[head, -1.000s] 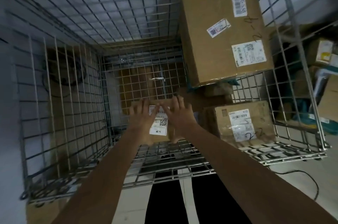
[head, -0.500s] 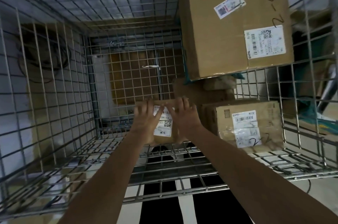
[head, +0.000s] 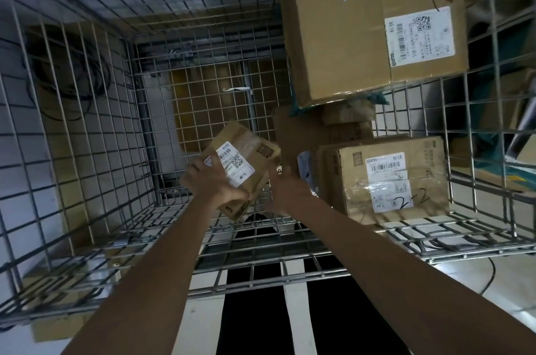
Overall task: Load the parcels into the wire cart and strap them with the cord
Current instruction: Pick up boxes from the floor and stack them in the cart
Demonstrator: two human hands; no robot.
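A small parcel (head: 242, 164) is held tilted inside the wire cart (head: 87, 128).

Both arms are stretched down into the cart. The left hand (head: 213, 185) is wrapped around the near left side of the small parcel, with the fingers closed on it. The right hand (head: 285, 189) is seen just beside the parcel's right edge; whether it is gripping cannot be told. Half a second ago the parcel was held flat under both hands, and now it is tipped up with its white label (head: 232, 163) turned to the left. A medium box (head: 388, 177) and a big box (head: 374, 21) are stacked at the right of the cart.
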